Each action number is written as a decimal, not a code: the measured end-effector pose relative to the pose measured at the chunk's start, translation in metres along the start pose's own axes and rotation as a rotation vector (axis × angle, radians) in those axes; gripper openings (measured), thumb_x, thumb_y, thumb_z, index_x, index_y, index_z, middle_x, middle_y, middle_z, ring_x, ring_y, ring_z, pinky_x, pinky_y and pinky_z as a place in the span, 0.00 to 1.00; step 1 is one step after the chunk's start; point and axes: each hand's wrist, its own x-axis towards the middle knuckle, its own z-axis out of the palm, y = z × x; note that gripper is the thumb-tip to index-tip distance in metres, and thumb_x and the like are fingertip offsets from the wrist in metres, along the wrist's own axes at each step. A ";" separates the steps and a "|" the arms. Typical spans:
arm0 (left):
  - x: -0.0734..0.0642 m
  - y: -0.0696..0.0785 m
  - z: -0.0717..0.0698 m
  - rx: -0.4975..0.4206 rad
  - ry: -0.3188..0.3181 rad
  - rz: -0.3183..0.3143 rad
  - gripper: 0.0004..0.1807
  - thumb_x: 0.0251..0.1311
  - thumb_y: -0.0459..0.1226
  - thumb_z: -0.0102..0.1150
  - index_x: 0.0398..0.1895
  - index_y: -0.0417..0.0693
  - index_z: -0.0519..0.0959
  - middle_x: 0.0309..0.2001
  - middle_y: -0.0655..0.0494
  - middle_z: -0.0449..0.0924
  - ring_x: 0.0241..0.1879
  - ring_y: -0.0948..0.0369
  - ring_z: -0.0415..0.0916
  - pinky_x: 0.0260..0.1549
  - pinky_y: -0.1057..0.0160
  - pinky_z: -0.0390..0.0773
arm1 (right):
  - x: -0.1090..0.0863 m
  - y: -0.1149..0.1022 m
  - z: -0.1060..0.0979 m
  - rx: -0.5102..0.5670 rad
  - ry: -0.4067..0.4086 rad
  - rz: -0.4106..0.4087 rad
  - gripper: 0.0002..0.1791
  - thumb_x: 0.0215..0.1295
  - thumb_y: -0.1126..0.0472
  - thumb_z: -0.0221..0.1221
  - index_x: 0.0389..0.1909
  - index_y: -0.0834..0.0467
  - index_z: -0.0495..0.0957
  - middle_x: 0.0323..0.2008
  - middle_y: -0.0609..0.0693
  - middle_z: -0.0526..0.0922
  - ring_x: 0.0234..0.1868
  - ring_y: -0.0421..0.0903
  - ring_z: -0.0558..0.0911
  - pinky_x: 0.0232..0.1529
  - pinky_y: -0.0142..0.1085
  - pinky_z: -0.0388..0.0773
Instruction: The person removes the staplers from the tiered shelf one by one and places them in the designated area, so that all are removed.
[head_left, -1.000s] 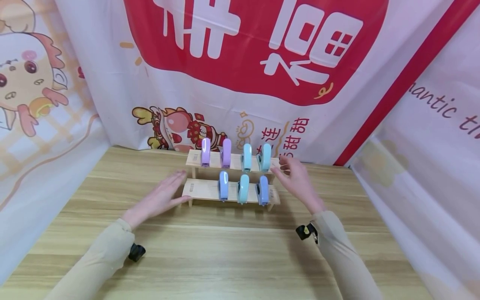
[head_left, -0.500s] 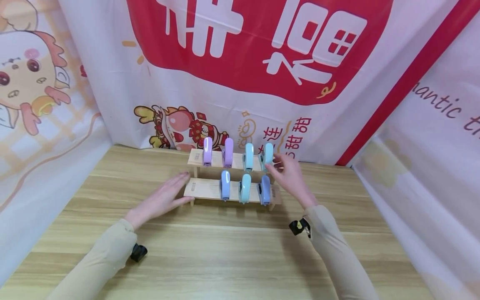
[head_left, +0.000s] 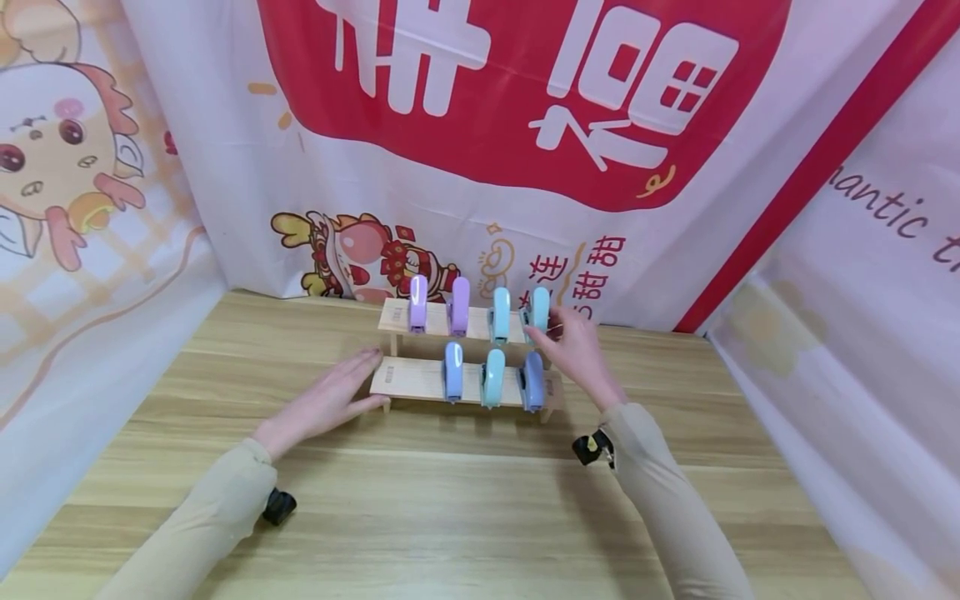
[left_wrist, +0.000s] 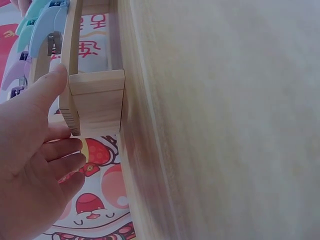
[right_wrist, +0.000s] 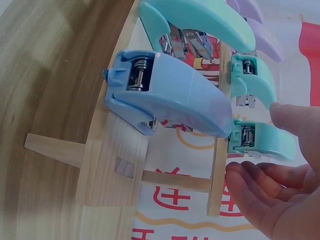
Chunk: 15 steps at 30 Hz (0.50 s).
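Note:
Pastel mini staplers stand in two rows on a two-step wooden rack (head_left: 408, 377). My right hand (head_left: 577, 350) is at the upper step's right end. Its thumb is on one side of the rightmost teal stapler (right_wrist: 265, 139) and its bent fingers are on the other, with narrow gaps showing in the right wrist view. My left hand (head_left: 322, 400) is at the lower step's left end, fingers extended; in the left wrist view its thumb (left_wrist: 56, 82) touches the step's edge. A blue stapler (right_wrist: 170, 92) and another teal stapler (right_wrist: 252, 80) are near my right hand.
Two purple staplers (head_left: 459, 307) stand on the upper step's left half. The lower step also bears a teal stapler (head_left: 492, 377) and a blue stapler (head_left: 452, 371). Printed cloth (head_left: 480, 158) hangs close behind the rack, which stands on a wood-grain table (head_left: 450, 508).
My right hand has moved left, from beside the upper step's end to around the rightmost teal stapler. The left hand stays at the rack's left end. The camera view has shifted slightly.

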 end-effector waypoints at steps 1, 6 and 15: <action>0.000 0.000 0.001 -0.001 -0.001 0.002 0.45 0.64 0.52 0.61 0.74 0.32 0.57 0.75 0.33 0.55 0.74 0.38 0.56 0.74 0.38 0.58 | 0.000 0.000 0.000 -0.003 0.001 -0.003 0.19 0.67 0.49 0.63 0.46 0.61 0.78 0.40 0.56 0.84 0.38 0.50 0.84 0.39 0.38 0.86; 0.001 -0.001 0.002 -0.003 -0.004 0.005 0.45 0.65 0.52 0.61 0.74 0.32 0.57 0.75 0.33 0.56 0.74 0.38 0.56 0.74 0.38 0.58 | 0.000 -0.001 0.001 -0.009 0.009 -0.005 0.16 0.67 0.50 0.63 0.42 0.60 0.79 0.37 0.55 0.84 0.34 0.47 0.82 0.33 0.34 0.83; 0.003 -0.001 0.003 -0.001 -0.002 0.009 0.44 0.65 0.51 0.61 0.74 0.33 0.58 0.74 0.33 0.57 0.74 0.38 0.57 0.73 0.38 0.60 | 0.002 -0.004 0.003 -0.015 0.021 0.032 0.13 0.68 0.52 0.61 0.39 0.59 0.78 0.35 0.54 0.84 0.31 0.47 0.81 0.29 0.33 0.82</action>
